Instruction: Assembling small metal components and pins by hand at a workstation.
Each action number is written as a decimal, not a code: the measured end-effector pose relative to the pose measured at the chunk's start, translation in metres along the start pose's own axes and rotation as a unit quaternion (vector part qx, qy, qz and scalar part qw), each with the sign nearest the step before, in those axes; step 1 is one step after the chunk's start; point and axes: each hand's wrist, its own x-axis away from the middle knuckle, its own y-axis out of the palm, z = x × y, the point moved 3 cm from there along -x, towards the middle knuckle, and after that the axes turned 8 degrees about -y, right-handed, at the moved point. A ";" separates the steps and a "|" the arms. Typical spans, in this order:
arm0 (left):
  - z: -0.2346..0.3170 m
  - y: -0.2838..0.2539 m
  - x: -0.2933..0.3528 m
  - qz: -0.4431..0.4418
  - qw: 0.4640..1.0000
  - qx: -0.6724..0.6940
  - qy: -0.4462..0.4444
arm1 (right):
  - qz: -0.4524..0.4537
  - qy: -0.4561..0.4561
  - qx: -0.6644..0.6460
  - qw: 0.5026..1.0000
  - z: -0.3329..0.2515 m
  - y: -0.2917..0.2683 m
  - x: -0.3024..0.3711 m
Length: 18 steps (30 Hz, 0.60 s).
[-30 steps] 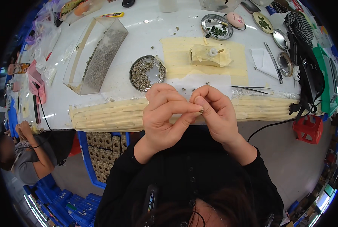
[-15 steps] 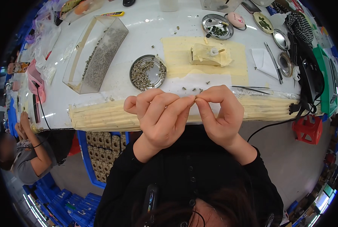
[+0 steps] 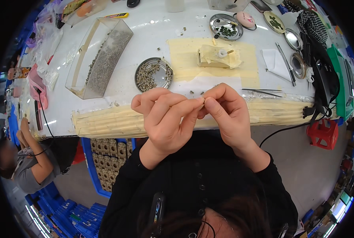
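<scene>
Both of my hands meet above the taped front edge of the table. My left hand (image 3: pixel 167 117) pinches with thumb and forefinger, its other fingers curled loosely. Against those fingertips press the thumb and fingers of my right hand (image 3: pixel 228 115). Whatever sits between them is too small or too hidden to name. Just beyond the hands, a few tiny metal parts (image 3: pixel 192 92) lie on a white sheet (image 3: pixel 183 85). A round metal dish (image 3: pixel 136 79) with many small metal parts stands to the far left of my fingers.
A clear bin (image 3: pixel 76 85) of small parts stands at the left. Beyond my hands is a tape-wrapped block (image 3: pixel 208 59) with a peg. Tweezers (image 3: pixel 264 92) lie to the right. A dish of dark green pieces (image 3: pixel 211 27) sits at the back. Another person (image 3: pixel 38 166) sits at far left.
My right hand has turned and shifted slightly left, its thumb now laid across the pinch point. My left hand stays almost in place, fingertips still together.
</scene>
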 end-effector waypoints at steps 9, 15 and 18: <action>-0.004 0.002 0.001 -0.012 0.997 0.079 -0.022 | -0.002 0.017 -0.016 1.000 -0.004 0.004 0.001; -0.017 0.007 0.000 -0.100 0.938 0.312 -0.113 | -0.033 0.174 -0.207 0.962 0.000 0.001 0.002; -0.009 0.002 -0.001 -0.050 0.989 0.135 -0.035 | -0.010 0.118 -0.137 0.984 -0.001 0.000 0.001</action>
